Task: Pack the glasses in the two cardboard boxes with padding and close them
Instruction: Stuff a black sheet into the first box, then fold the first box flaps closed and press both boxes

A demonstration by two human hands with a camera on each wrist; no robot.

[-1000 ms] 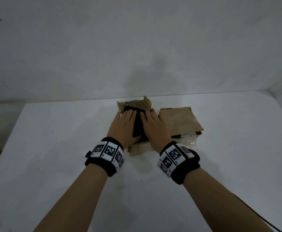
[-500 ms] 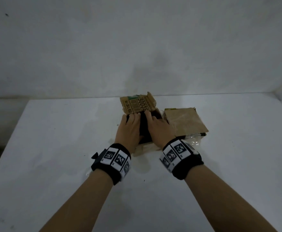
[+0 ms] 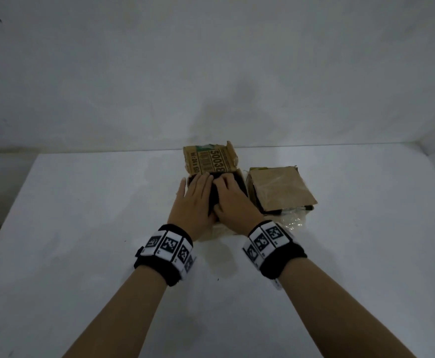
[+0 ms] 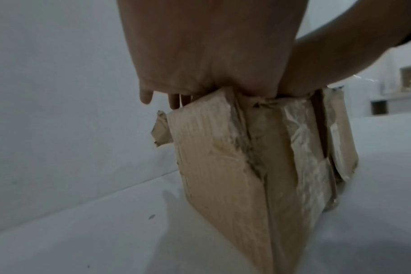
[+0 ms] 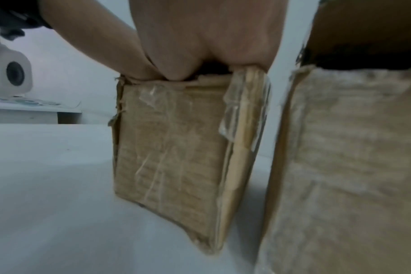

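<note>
Two brown cardboard boxes stand side by side on the white table (image 3: 82,241). On the left box (image 4: 223,166) the printed far flap (image 3: 210,160) stands up. Dark padding (image 3: 212,200) fills its top. My left hand (image 3: 193,200) and right hand (image 3: 233,201) lie flat on that padding, fingers straight, pressing down side by side. The right box (image 3: 279,189) has its flap folded over the top. In the right wrist view the left box (image 5: 174,148) is under my palm and the right box (image 5: 340,166) stands close beside it. No glasses are visible.
A crumpled clear plastic piece (image 3: 291,220) lies in front of the right box. The grey wall (image 3: 211,73) rises just behind the boxes. Wide white table surface spreads to the left, right and front.
The left box's far flap has risen from nearly flat to standing upright. Both hands stay pressed on the dark padding, shifted slightly forward.
</note>
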